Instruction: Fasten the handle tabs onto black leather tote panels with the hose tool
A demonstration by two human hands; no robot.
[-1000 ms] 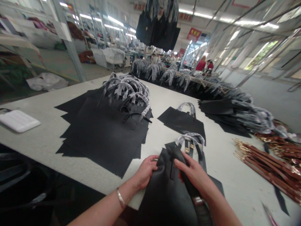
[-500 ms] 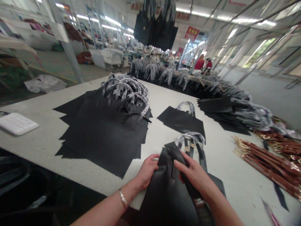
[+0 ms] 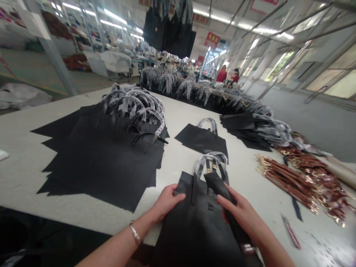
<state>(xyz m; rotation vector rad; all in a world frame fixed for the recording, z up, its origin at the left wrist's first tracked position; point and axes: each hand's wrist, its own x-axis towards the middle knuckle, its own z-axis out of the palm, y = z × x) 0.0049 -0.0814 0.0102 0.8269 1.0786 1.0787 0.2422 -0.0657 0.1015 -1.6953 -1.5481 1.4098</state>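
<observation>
A black leather bag (image 3: pixel 194 222) with plastic-wrapped handles lies at the near edge of the white table (image 3: pixel 178 163), partly hanging over it. My left hand (image 3: pixel 166 202) grips the bag's upper left corner, thumb on top. My right hand (image 3: pixel 242 216) is closed round a black strap (image 3: pixel 219 187) that runs across the bag's right side. A bracelet sits on my left wrist.
A big stack of black bags (image 3: pixel 111 148) lies to the left, one single bag (image 3: pixel 203 139) sits ahead, and another pile (image 3: pixel 256 128) lies at the right. Brown straps with gold buckles (image 3: pixel 300 178) spread at far right. A small pink tool (image 3: pixel 290 231) lies near my right arm. People work far behind.
The view has swung right and down. The bag's front panel now lies flatter and the strap under my right hand has shifted to the bag's right side.
</observation>
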